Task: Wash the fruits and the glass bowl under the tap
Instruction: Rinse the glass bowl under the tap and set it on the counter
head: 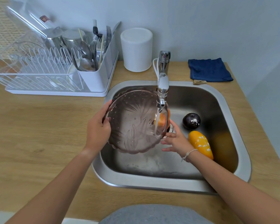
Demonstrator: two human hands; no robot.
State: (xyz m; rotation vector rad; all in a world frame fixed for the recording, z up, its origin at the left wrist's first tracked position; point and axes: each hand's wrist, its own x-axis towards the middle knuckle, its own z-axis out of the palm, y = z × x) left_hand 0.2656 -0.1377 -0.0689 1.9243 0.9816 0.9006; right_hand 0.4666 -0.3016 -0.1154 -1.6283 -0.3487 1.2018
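Left hand [98,128] fingers grip the glass bowl [132,125] rim under the tap [162,88]; right hand [176,141] fingers spread, touching its opposite edge.

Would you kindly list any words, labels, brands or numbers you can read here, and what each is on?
No text is legible.
Red sticker on the dish rack's clear lid: too blurred to read.
Tag at the blue cloth's edge: too small to read.

glossy steel sink [242,143] — patterned glass bowl [132,126], wood-grain counter [39,126]
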